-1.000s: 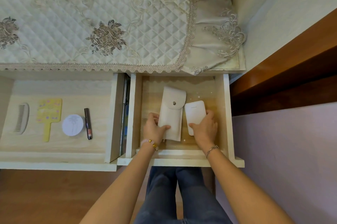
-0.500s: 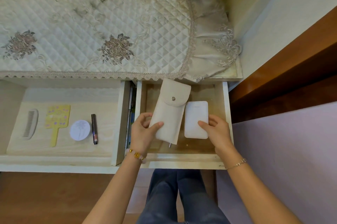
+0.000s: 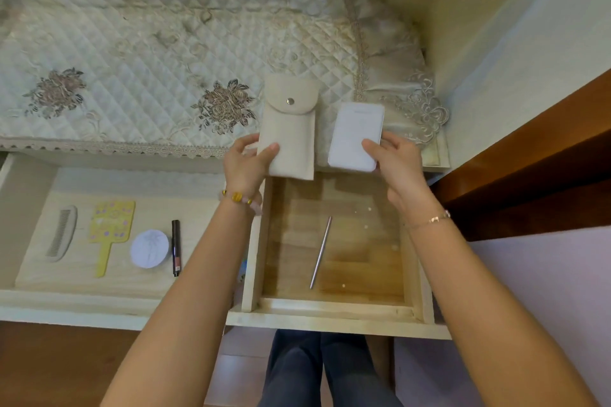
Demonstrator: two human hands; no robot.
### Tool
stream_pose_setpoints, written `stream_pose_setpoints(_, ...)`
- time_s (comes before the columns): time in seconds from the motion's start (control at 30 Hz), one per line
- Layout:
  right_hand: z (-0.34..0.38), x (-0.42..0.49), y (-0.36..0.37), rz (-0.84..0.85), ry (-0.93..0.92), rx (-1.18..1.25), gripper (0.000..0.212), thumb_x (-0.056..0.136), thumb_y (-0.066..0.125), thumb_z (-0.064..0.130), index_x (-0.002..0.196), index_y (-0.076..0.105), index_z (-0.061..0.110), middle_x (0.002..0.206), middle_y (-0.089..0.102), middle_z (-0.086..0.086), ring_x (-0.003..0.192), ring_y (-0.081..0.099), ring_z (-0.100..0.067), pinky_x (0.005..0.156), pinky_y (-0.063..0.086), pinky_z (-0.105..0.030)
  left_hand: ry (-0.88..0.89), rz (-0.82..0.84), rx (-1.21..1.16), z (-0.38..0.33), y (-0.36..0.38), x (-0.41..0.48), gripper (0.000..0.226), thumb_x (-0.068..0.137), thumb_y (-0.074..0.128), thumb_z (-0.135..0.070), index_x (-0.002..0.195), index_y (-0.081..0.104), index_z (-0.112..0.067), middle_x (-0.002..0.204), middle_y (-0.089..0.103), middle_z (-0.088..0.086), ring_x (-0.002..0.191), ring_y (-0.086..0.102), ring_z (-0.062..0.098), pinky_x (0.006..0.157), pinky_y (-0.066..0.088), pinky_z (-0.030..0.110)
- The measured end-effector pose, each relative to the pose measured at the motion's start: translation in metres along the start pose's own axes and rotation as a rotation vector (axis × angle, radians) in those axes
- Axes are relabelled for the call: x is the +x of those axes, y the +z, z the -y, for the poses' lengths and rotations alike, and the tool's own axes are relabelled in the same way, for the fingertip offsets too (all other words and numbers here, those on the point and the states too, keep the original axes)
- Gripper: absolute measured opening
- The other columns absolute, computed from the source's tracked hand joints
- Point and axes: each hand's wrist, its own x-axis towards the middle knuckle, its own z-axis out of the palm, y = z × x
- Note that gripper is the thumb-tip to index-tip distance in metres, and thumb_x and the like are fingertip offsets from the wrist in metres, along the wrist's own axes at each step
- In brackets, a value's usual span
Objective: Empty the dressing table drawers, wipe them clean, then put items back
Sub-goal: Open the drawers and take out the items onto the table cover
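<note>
Above the open right drawer [image 3: 334, 309], by the quilted cover [image 3: 132, 75] on the counter [image 3: 115, 160], the left hand [image 3: 246, 163] held a beige snap pouch [image 3: 291, 135] and the right hand [image 3: 396, 161] a flat white case [image 3: 355, 138], each hand's fingers clamped on its item's lower end. A thin metal rod [image 3: 320, 252] lay on that drawer's floor, while the left drawer [image 3: 99, 302] held a comb [image 3: 62, 234], a yellow hand mirror [image 3: 110, 228], a round white compact [image 3: 149, 248] and a dark tube [image 3: 175, 246].

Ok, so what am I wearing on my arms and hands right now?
Both forearms are bare, no sleeves in view. The left hand has a beaded bracelet at the wrist, gold and pale pink beads. The right hand has a thin gold-toned chain bracelet.
</note>
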Motion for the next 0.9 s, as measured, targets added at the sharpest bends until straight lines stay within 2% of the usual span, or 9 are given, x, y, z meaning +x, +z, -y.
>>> stream_pose_setpoints(0.1, 0.014, 0.034, 0.012, 0.002, -0.024, -0.012, 0.044, 0.086, 0.056, -0.005, 0.129, 0.05, 0.002, 0.116, 0.063, -0.01, 0.1, 0.063, -0.019, 0.08, 0.055, -0.027, -0.027, -0.024, 0.002, -0.012, 0.011, 0.029, 0.022, 0.084, 0.064, 0.001, 0.098, 0.052, -0.012, 0.089, 0.065, 0.011, 0.073, 0.063, 0.018, 0.069, 0.055, 0.032)
stream_pose_setpoints(0.23, 0.021, 0.068, 0.025, 0.002, -0.045, -0.041, 0.046, 0.086, 0.051, -0.009, 0.131, 0.048, 0.002, 0.112, 0.061, -0.006, 0.1, 0.061, -0.017, 0.068, 0.054, -0.014, -0.047, -0.018, 0.113, -0.02, 0.025, 0.06, 0.029, 0.084, 0.065, -0.001, 0.11, 0.054, -0.007, 0.108, 0.063, 0.021, 0.091, 0.061, 0.028, 0.084, 0.053, 0.047)
stream_pose_setpoints(0.33, 0.016, 0.09, 0.03, 0.0, -0.069, -0.085, 0.047, 0.084, 0.049, -0.011, 0.13, 0.05, 0.001, 0.112, 0.063, -0.007, 0.1, 0.063, -0.018, 0.067, 0.053, -0.014, -0.018, -0.003, 0.178, -0.022, 0.035, 0.073, 0.034, 0.085, 0.063, -0.001, 0.118, 0.055, 0.0, 0.104, 0.06, 0.018, 0.093, 0.06, 0.027, 0.074, 0.054, 0.036)
stream_pose_setpoints(0.43, 0.011, 0.099, 0.03, -0.016, -0.083, -0.133, 0.046, 0.084, 0.05, -0.009, 0.129, 0.052, 0.003, 0.112, 0.065, -0.008, 0.098, 0.064, -0.016, 0.07, 0.053, -0.014, 0.009, -0.011, 0.291, -0.023, 0.04, 0.084, 0.032, 0.083, 0.065, -0.004, 0.115, 0.058, -0.002, 0.11, 0.06, 0.019, 0.099, 0.06, 0.028, 0.08, 0.054, 0.039)
stream_pose_setpoints(0.6, 0.006, 0.103, 0.026, -0.056, -0.154, -0.256, 0.039, 0.086, 0.053, -0.004, 0.123, 0.059, 0.007, 0.1, 0.064, 0.006, 0.091, 0.062, -0.006, 0.065, 0.048, -0.009, 0.072, -0.007, 0.295, -0.02, 0.039, 0.092, 0.031, 0.082, 0.066, -0.003, 0.111, 0.058, -0.003, 0.094, 0.063, 0.009, 0.082, 0.06, 0.019, 0.069, 0.051, 0.027)
stream_pose_setpoints(0.73, 0.005, 0.1, 0.023, -0.062, -0.215, -0.411, 0.035, 0.087, 0.052, 0.001, 0.12, 0.062, 0.01, 0.101, 0.064, 0.007, 0.092, 0.06, -0.007, 0.065, 0.047, -0.007, 0.195, -0.021, 0.517, -0.018, 0.037, 0.093, 0.032, 0.082, 0.066, -0.013, 0.113, 0.061, -0.007, 0.087, 0.06, -0.002, 0.076, 0.056, 0.011, 0.064, 0.045, 0.019)
stream_pose_setpoints(0.77, 0.005, 0.098, 0.023, -0.058, -0.224, -0.452, 0.034, 0.087, 0.052, 0.003, 0.119, 0.062, 0.01, 0.104, 0.065, 0.004, 0.092, 0.061, -0.009, 0.067, 0.049, -0.009, 0.224, -0.018, 0.58, -0.017, 0.036, 0.092, 0.033, 0.083, 0.065, -0.016, 0.115, 0.061, -0.007, 0.091, 0.059, -0.001, 0.079, 0.055, 0.012, 0.066, 0.043, 0.021)
stream_pose_setpoints(0.83, 0.004, 0.095, 0.022, -0.059, -0.253, -0.553, 0.034, 0.087, 0.053, 0.012, 0.12, 0.059, 0.01, 0.115, 0.065, -0.005, 0.101, 0.061, -0.018, 0.083, 0.054, -0.031, 0.287, 0.009, 0.699, -0.017, 0.033, 0.09, 0.036, 0.086, 0.062, -0.02, 0.12, 0.059, -0.007, 0.097, 0.06, 0.002, 0.085, 0.056, 0.014, 0.072, 0.043, 0.024)
stream_pose_setpoints(0.9, 0.008, 0.086, 0.02, -0.087, -0.306, -0.692, 0.041, 0.089, 0.053, 0.018, 0.129, 0.051, 0.012, 0.126, 0.056, -0.008, 0.114, 0.053, -0.022, 0.097, 0.045, -0.036, 0.366, 0.032, 0.836, -0.017, 0.028, 0.089, 0.04, 0.088, 0.058, -0.023, 0.125, 0.056, -0.008, 0.108, 0.062, 0.007, 0.096, 0.058, 0.021, 0.079, 0.047, 0.031)
